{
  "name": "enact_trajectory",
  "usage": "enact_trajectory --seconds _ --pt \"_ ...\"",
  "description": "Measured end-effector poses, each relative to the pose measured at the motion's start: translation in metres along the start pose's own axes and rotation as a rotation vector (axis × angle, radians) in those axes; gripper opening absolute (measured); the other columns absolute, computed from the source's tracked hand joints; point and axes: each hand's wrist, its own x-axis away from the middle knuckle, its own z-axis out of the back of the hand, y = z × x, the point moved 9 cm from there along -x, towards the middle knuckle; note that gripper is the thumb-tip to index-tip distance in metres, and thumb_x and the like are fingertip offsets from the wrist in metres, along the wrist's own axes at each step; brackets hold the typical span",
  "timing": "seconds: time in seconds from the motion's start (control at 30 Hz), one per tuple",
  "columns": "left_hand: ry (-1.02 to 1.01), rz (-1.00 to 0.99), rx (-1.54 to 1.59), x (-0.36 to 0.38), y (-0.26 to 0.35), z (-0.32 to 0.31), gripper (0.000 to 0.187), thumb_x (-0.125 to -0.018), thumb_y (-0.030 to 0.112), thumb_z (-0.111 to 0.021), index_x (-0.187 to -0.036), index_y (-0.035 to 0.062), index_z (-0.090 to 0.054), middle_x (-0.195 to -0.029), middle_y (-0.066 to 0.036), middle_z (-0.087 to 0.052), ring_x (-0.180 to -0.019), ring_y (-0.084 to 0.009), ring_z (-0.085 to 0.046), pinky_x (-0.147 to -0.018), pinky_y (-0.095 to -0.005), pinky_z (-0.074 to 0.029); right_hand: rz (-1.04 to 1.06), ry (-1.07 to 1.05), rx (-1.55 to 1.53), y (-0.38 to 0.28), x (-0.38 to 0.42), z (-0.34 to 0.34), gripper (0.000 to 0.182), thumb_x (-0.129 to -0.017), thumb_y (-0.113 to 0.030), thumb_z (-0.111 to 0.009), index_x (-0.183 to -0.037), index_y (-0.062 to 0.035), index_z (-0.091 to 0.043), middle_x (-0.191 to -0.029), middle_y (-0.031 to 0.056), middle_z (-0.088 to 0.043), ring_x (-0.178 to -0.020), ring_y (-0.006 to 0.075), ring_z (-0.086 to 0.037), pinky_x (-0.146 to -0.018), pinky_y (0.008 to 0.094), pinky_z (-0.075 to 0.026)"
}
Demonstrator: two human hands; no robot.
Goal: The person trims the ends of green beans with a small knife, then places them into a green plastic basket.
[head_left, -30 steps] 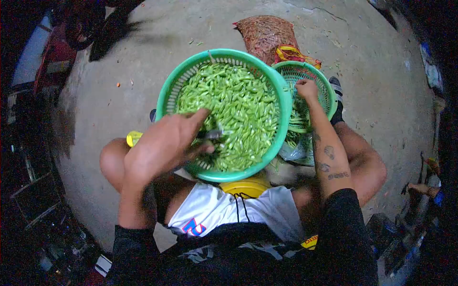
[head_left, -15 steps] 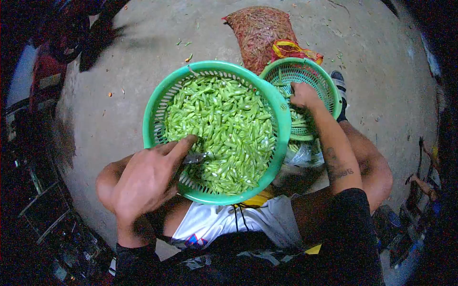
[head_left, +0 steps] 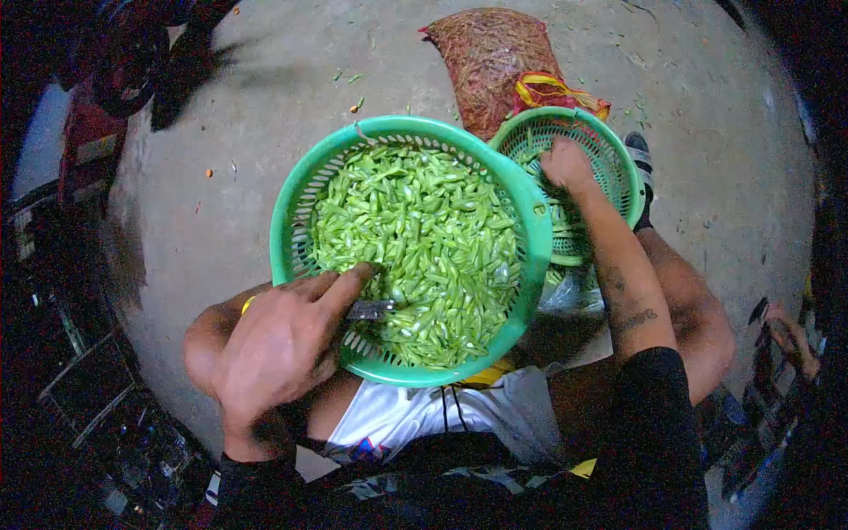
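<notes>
A large green plastic basket (head_left: pixel 284 212) rests over my lap, filled with cut green bean pieces (head_left: pixel 415 247). My left hand (head_left: pixel 287 340) is closed at its lower left side, gripping a small knife (head_left: pixel 369 309) whose short metal blade points right over the pieces. The knife's handle is hidden in the palm. To the right stands a smaller green basket (head_left: pixel 632 172) with long whole green beans (head_left: pixel 561 221) in it. Inside that basket is my right hand (head_left: pixel 568 166), its fingers curled downward; the fingertips and anything between them are hidden.
A red mesh sack (head_left: pixel 495 62) with yellow and red ties lies on the concrete floor beyond the baskets. Clear plastic (head_left: pixel 572 296) sits under the smaller basket. My sandalled foot (head_left: pixel 639 159) is beside it. Small scraps dot the floor, and dark clutter lines both sides.
My right hand has shifted slightly up and right within the smaller basket. The left hand stays by the large basket's rim, the knife blade now lying more level. The whole view has shifted slightly.
</notes>
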Motion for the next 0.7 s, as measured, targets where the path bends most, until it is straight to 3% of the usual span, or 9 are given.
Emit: enact_trajectory --seconds 0.03,0.13,0.23,0.3,0.37,0.57,0.63,0.67,0.7 --pt "0.010 0.006 0.005 -0.001 0.002 0.001 0.066 -0.074 0.004 -0.062 -0.138 0.0050 -0.049 -0.107 -0.024 -0.067 -0.092 -0.0446 -0.066 -0.080 -0.0523 -0.053 0.004 -0.003 -0.001 -0.007 -0.006 -0.007 0.052 -0.090 -0.038 -0.056 -0.120 0.0028 -0.066 -0.132 0.0285 -0.060 -0.123 0.0412 -0.059 -0.104 0.0477 -0.050" --pt "0.003 0.033 -0.003 -0.004 0.001 0.001 0.064 -0.075 0.005 -0.062 -0.137 0.0050 -0.050 -0.106 -0.024 -0.067 -0.092 -0.0439 -0.067 -0.079 -0.0517 -0.054 -0.154 0.177 -0.234 -0.012 -0.021 -0.033 0.073 -0.081 -0.034 -0.071 -0.131 0.0141 -0.047 -0.127 0.0326 -0.061 -0.121 0.0433 -0.060 -0.101 0.0477 -0.051" --pt "-0.024 0.069 -0.046 -0.005 0.001 0.001 0.063 -0.075 0.006 -0.063 -0.137 0.0050 -0.050 -0.105 -0.023 -0.067 -0.090 -0.0434 -0.067 -0.077 -0.0514 -0.054 -0.343 0.093 -0.417 -0.020 -0.011 -0.047 0.068 -0.079 -0.029 -0.071 -0.129 0.0122 -0.049 -0.123 0.0316 -0.063 -0.115 0.0439 -0.063 -0.099 0.0487 -0.052" --pt "-0.038 0.083 -0.070 -0.006 -0.001 0.000 0.062 -0.076 0.007 -0.064 -0.137 0.0049 -0.050 -0.105 -0.023 -0.067 -0.089 -0.0432 -0.067 -0.077 -0.0514 -0.054 -0.336 0.150 -0.405 -0.027 -0.013 -0.053 0.059 -0.079 -0.023 -0.068 -0.124 0.0105 -0.051 -0.117 0.0300 -0.065 -0.110 0.0440 -0.065 -0.097 0.0495 -0.052" --pt "0.004 0.014 -0.036 -0.005 0.002 0.000 0.061 -0.077 0.008 -0.064 -0.137 0.0047 -0.050 -0.103 -0.023 -0.068 -0.087 -0.0433 -0.067 -0.075 -0.0515 -0.054 -0.143 0.138 -0.242 -0.045 -0.017 -0.058 0.055 -0.076 -0.016 -0.067 -0.122 0.0104 -0.052 -0.117 0.0309 -0.064 -0.108 0.0445 -0.065 -0.096 0.0500 -0.052" --pt "0.051 -0.013 0.009 0.004 0.004 -0.002 0.057 -0.080 0.009 -0.064 -0.135 0.0039 -0.051 -0.096 -0.023 -0.068 -0.084 -0.0429 -0.067 -0.074 -0.0520 -0.053 -0.192 0.348 -0.716 -0.017 0.000 -0.059 0.039 -0.086 -0.022 -0.062 -0.115 0.0044 -0.060 -0.121 0.0293 -0.061 -0.106 0.0463 -0.062 -0.095 0.0516 -0.050" --pt "0.048 -0.015 -0.004 0.006 0.002 -0.007 0.056 -0.080 0.009 -0.064 -0.134 0.0035 -0.052 -0.093 -0.023 -0.068 -0.084 -0.0429 -0.067 -0.074 -0.0523 -0.053 -0.468 0.426 -0.908 0.013 0.021 -0.057 0.038 -0.090 -0.027 -0.067 -0.111 0.0037 -0.060 -0.116 0.0283 -0.065 -0.100 0.0467 -0.064 -0.095 0.0504 -0.049" --pt "0.046 -0.016 -0.020 0.008 0.001 -0.010 0.054 -0.080 0.009 -0.064 -0.133 0.0031 -0.052 -0.090 -0.023 -0.068 -0.083 -0.0428 -0.067 -0.073 -0.0525 -0.052 -0.489 0.618 -0.847 0.054 -0.011 -0.104 0.034 -0.095 -0.031 -0.067 -0.110 -0.0009 -0.061 -0.109 0.0208 -0.070 -0.083 0.0371 -0.067 -0.079 0.0480 -0.055" --pt "0.057 -0.016 -0.023 0.010 0.000 -0.009 0.054 -0.080 0.009 -0.064 -0.133 0.0031 -0.052 -0.090 -0.023 -0.068 -0.083 -0.0428 -0.067 -0.073 -0.0525 -0.052 -0.481 0.628 -0.847 0.055 -0.005 -0.095 0.034 -0.095 -0.031 -0.067 -0.110 -0.0009 -0.061 -0.109 0.0208 -0.070 -0.083 0.0371 -0.067 -0.079 0.0480 -0.055"
